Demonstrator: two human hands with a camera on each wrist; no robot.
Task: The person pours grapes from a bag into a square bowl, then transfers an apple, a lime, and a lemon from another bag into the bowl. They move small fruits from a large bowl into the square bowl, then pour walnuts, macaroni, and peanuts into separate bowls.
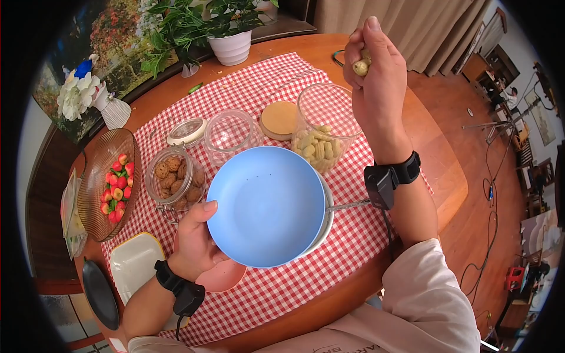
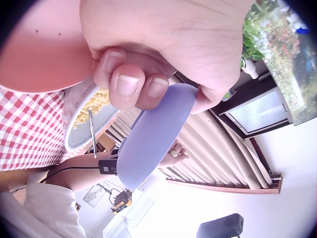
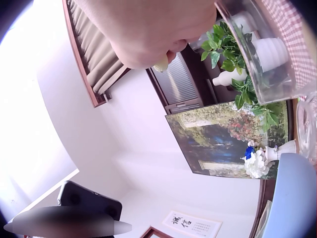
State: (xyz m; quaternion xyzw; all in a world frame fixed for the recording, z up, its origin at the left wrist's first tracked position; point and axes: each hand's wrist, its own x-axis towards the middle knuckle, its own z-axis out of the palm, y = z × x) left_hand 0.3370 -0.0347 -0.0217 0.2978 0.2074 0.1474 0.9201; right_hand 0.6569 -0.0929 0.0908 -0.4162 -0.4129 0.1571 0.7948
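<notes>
My left hand point(image 1: 193, 242) grips a shallow blue bowl point(image 1: 268, 206) by its left edge, thumb on the rim and fingers curled beneath. The inside of the bowl shows only a few small dark dots. At the upper right, my raised right hand point(image 1: 381, 82) curls its fingers round some unshelled peanuts point(image 1: 361, 66), partly hidden in the palm. Below that hand stands a tall clear jar point(image 1: 338, 106), its lower part holding more peanuts point(image 1: 318, 145). The left wrist view shows the blue bowl point(image 2: 153, 134) edge-on, tilted under my fingers.
Behind the blue bowl sits a white bowl point(image 2: 70, 139) of yellow kernels with a spoon point(image 2: 92, 130). A pink bowl point(image 1: 220, 277), a walnut jar point(image 1: 156, 189), an uncovered clear jar point(image 1: 220, 154), a wooden lid point(image 1: 279, 119) and a glass fruit bowl point(image 1: 94, 194) stand around.
</notes>
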